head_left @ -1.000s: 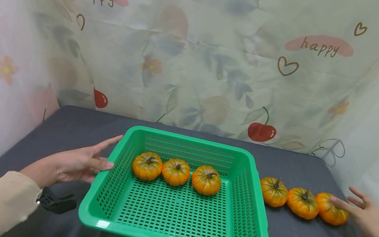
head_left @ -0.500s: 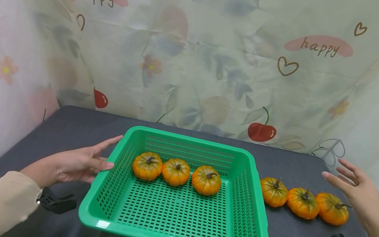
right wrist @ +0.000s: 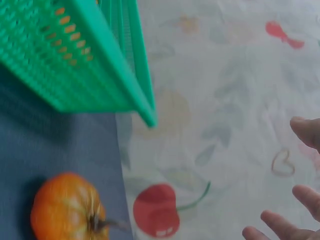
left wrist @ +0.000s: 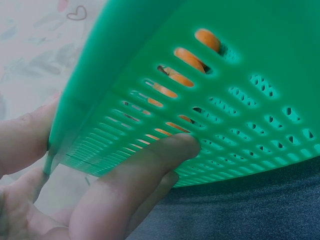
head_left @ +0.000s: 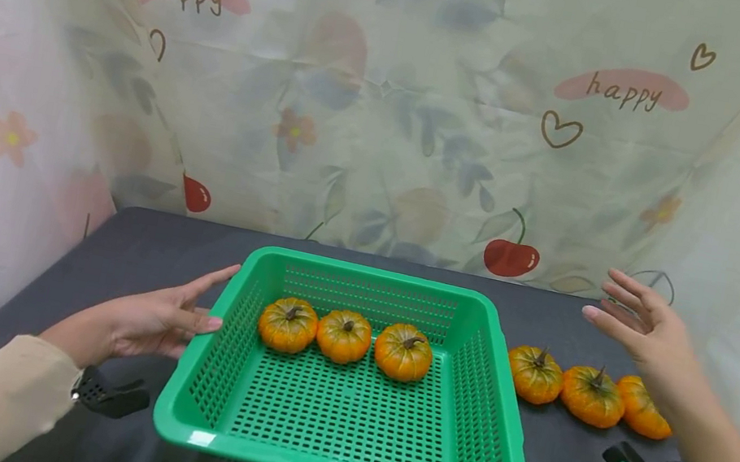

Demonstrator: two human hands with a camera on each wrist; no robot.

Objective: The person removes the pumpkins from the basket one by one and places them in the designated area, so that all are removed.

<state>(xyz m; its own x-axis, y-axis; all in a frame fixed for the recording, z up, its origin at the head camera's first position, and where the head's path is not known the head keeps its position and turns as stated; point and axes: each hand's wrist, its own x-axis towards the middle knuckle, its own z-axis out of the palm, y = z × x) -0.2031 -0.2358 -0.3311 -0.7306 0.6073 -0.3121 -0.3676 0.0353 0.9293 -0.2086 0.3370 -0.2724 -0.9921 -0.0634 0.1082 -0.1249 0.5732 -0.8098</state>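
A green plastic basket (head_left: 345,416) with slotted walls stands on the dark table, three small orange pumpkins (head_left: 345,337) in a row inside it. My left hand (head_left: 149,320) holds the basket's left side, thumb at the rim and other fingers against the outer wall (left wrist: 240,130). Three more pumpkins (head_left: 592,396) form a row on the table to the right of the basket; my right forearm partly covers the rightmost one. Above and behind that row, my right hand (head_left: 650,330) hangs in the air with spread fingers and nothing in them.
The dark table cloth (head_left: 190,241) runs back to a printed curtain (head_left: 390,119), which also encloses both sides. A thin looped wire or cord (head_left: 661,282) shows at the back right corner, partly behind the right hand.
My right hand has lifted off the rightmost pumpkin and moved up and to the left, over the row's far side. My left hand, the basket and the pumpkins have stayed put.
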